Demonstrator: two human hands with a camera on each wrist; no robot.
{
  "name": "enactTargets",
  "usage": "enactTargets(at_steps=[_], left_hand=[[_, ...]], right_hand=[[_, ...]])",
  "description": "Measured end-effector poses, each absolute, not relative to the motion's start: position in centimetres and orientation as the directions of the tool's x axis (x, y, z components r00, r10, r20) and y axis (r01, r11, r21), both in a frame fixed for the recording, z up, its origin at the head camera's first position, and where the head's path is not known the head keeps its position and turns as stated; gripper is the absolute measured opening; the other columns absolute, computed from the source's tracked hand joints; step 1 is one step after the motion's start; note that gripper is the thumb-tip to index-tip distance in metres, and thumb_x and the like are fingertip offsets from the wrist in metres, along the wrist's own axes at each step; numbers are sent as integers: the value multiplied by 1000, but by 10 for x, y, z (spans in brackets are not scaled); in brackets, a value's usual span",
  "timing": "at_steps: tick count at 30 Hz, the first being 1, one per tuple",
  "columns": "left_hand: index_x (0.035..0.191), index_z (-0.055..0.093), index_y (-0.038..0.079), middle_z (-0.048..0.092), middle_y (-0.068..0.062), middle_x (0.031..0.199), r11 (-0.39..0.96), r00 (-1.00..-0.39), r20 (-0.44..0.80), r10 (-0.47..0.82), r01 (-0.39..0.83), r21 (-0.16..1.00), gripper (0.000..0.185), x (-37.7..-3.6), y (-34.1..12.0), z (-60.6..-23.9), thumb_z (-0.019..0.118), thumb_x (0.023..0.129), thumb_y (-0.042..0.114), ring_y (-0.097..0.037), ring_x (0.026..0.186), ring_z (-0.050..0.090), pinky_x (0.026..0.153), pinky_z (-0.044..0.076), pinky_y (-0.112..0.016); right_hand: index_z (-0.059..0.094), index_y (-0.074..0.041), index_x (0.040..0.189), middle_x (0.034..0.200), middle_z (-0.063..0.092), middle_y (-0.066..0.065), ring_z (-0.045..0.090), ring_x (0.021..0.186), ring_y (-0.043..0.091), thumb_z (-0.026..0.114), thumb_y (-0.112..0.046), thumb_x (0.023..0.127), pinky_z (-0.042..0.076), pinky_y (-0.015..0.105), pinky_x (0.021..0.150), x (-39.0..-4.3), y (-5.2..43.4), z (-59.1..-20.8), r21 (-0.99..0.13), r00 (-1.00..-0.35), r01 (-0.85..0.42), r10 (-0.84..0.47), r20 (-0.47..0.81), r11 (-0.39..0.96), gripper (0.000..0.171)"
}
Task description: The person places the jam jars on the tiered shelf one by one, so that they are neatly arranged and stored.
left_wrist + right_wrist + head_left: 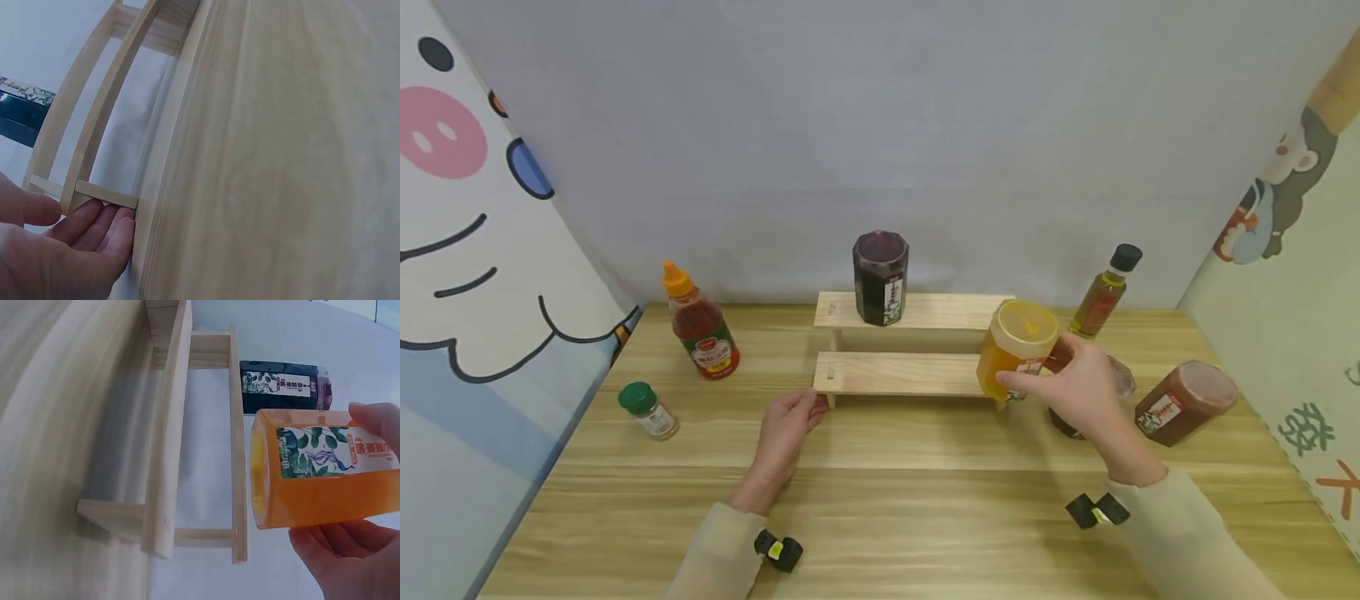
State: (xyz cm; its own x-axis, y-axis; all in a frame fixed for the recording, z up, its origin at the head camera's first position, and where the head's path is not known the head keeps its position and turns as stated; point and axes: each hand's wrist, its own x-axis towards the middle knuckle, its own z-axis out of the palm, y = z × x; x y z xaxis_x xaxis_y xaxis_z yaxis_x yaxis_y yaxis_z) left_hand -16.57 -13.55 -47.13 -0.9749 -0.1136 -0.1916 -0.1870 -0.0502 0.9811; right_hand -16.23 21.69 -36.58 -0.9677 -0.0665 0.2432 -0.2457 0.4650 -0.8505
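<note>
In the head view my right hand [1078, 387] grips an orange jar [1015, 346] with a label, in front of the right end of a two-tier wooden rack [910, 372]. The right wrist view shows the jar [325, 469] held between thumb and fingers, apart from the shelf boards. At the rack's left end, my left hand [786, 429] holds the lower tier; in the left wrist view its thumb is by the board and its fingers touch the side leg [106, 194]. A dark jar [881, 283] stands on the upper tier, left of its middle.
Left of the rack stand a red sauce bottle [703, 329] and a green-capped shaker [649, 411]. On the right are an oil bottle [1101, 296], a reddish-brown jar [1183, 404] and another jar [1122, 377], partly hidden behind my right hand. A wall closes off the back.
</note>
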Motion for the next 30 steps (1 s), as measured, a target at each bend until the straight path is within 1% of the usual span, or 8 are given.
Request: enactTargets(at_steps=[7, 9, 11, 13, 15, 17, 23, 30], left_hand=[[123, 53, -14, 57, -27, 119, -42, -974, -191, -119, -188, 981, 37, -167, -138, -471, 43, 103, 15, -33, 111, 56, 95, 47, -35], [122, 54, -14, 57, -27, 119, -43, -975, -189, -118, -185, 982, 37, -166, -138, -471, 43, 103, 15, -33, 111, 56, 95, 47, -35], [122, 53, -15, 56, -27, 120, -47, -977, -184, -111, -180, 983, 37, -166, -138, -471, 43, 103, 15, -34, 111, 55, 96, 47, -36], [122, 53, -16, 56, -29, 120, -55, -977, -182, -106, -177, 983, 37, -166, -138, -470, 44, 103, 15, -35, 112, 54, 97, 46, -37], [122, 52, -16, 55, -29, 120, -60, -978, -182, -105, -177, 982, 38, -166, -137, -470, 44, 103, 15, -36, 112, 54, 97, 45, -38], [122, 52, -17, 55, -30, 120, -62, -979, -178, -101, -173, 983, 38, -165, -136, -470, 44, 103, 15, -37, 113, 53, 98, 45, -38], [120, 54, -16, 57, -28, 118, -44, -983, -157, -99, -154, 987, 36, -164, -136, -473, 44, 103, 15, -36, 111, 55, 96, 46, -37], [120, 56, -14, 59, -25, 116, -37, -980, -163, -114, -160, 986, 35, -164, -137, -474, 45, 102, 15, -32, 108, 57, 94, 48, -34]], right_hand=[[64, -7, 117, 108, 67, 7, 62, 99, 19, 85, -17, 73, 52, 28, 84, -192, 194, -352, -855, -950, -307, -79, 302, 419, 50], [64, -5, 117, 107, 67, 9, 61, 96, 21, 83, -15, 74, 52, 26, 81, -193, 186, -343, -848, -947, -312, -76, 311, 429, 48], [64, -6, 117, 106, 67, 9, 60, 92, 21, 83, -17, 75, 51, 26, 74, -200, 183, -342, -850, -952, -296, -62, 299, 437, 48], [64, -6, 117, 106, 66, 9, 59, 90, 22, 83, -19, 75, 50, 26, 71, -205, 181, -341, -855, -958, -276, -51, 283, 438, 48], [64, -9, 117, 106, 67, 7, 59, 88, 21, 84, -24, 74, 51, 27, 69, -217, 183, -349, -866, -962, -261, -40, 271, 426, 50], [64, -10, 116, 106, 66, 7, 60, 91, 20, 85, -26, 72, 52, 29, 72, -225, 182, -352, -876, -967, -241, -27, 253, 417, 51], [65, -9, 113, 104, 66, 7, 61, 90, 19, 86, -31, 70, 54, 33, 73, -239, 179, -353, -876, -973, -203, 7, 230, 438, 52], [63, -6, 115, 107, 65, 8, 61, 93, 20, 86, -27, 72, 54, 33, 77, -253, 176, -356, -899, -977, -189, 18, 213, 395, 53]])
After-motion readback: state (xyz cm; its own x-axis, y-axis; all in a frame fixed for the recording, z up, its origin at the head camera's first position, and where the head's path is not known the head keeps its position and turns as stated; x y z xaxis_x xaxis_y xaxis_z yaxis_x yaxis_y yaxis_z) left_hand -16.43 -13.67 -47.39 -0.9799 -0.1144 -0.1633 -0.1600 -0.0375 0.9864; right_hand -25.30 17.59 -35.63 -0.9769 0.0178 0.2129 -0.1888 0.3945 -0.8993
